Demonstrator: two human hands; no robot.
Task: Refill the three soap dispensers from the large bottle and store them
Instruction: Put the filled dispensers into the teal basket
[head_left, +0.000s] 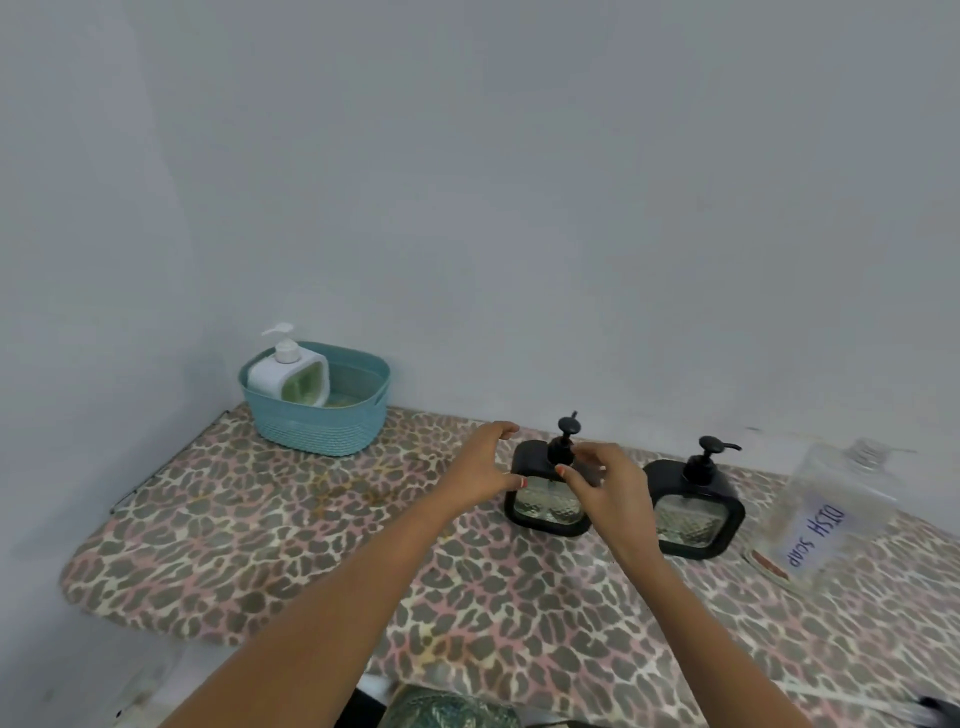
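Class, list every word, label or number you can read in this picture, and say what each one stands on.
"DISH SOAP": handwritten on the white label of the large clear bottle, turned nearly upside down in this view.
No other writing shows anywhere in the picture.

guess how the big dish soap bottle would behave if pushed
The dish soap bottle looks clear and nearly empty, so it is probably light and easy to tip. Its smooth walls may be slippery.
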